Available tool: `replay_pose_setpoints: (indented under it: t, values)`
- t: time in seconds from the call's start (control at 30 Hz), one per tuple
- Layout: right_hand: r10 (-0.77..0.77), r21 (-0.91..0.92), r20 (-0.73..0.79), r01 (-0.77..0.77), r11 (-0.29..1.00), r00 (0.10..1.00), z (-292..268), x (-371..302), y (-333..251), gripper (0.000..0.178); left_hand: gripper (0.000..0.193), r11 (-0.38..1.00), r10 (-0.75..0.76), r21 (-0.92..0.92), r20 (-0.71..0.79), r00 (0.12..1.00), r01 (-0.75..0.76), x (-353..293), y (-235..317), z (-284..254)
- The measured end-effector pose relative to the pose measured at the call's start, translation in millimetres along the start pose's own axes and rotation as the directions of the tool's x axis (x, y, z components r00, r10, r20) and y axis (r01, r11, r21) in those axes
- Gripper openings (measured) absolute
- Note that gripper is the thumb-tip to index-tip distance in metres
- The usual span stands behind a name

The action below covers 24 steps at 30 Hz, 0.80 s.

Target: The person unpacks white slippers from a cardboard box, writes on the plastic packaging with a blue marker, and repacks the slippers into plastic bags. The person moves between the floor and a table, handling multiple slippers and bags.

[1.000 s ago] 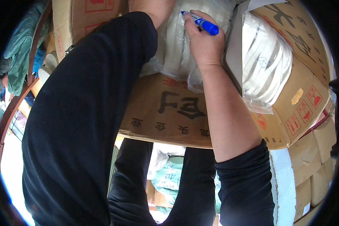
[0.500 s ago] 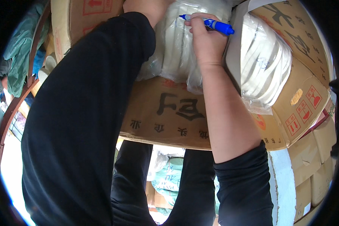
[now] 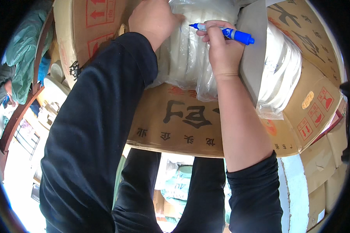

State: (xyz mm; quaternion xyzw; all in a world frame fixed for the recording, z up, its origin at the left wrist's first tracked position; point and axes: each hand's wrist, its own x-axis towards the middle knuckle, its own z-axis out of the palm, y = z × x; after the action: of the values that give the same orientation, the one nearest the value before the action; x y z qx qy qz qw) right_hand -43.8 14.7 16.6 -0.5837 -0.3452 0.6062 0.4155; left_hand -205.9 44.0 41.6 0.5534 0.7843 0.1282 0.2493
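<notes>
In my right hand [image 3: 226, 52], closed round its barrel, is a blue marker pen [image 3: 237, 36]. Its narrow tip points left, a little off a clear plastic bag [image 3: 200, 83] of long white pieces that stands in an open cardboard box [image 3: 175, 134]. My left hand [image 3: 153, 21] is at the bag's upper left, fingers curled against the plastic with the thumb toward the pen; part of the grip is hidden. On the right, past a grey cardboard divider [image 3: 254, 58], sits a second bag of white pieces [image 3: 280, 73] with a scribbled mark.
The box's printed flaps fold outward, one at the right [image 3: 319, 101]. Another carton wall [image 3: 99, 23] rises at the left. Green plastic [image 3: 27, 50] hangs by a brown metal frame [image 3: 17, 124]. Stacked cartons [image 3: 319, 159] stand at lower right; a marked pale green sack [image 3: 177, 186] shows between my legs.
The marker and my right hand have shifted slightly right and down in view, the tip now farther from the bag's middle. More of my left hand shows, lower in the picture.
</notes>
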Motion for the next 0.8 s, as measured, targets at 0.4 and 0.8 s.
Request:
replay_pose_setpoints:
  t: [0.4,0.8]
  values:
    - [0.02,-0.051,0.041,-0.018,0.999,0.999,3,-2,-4,0.025,0.028,0.933,-0.076,-0.32,0.27,0.96,0.164,12,-28,14]
    - [0.015,-0.19,-0.005,-0.015,0.982,1.0,15,-2,-3,0.027,0.025,0.867,-0.091,-0.452,0.267,0.959,0.208,13,-31,16]
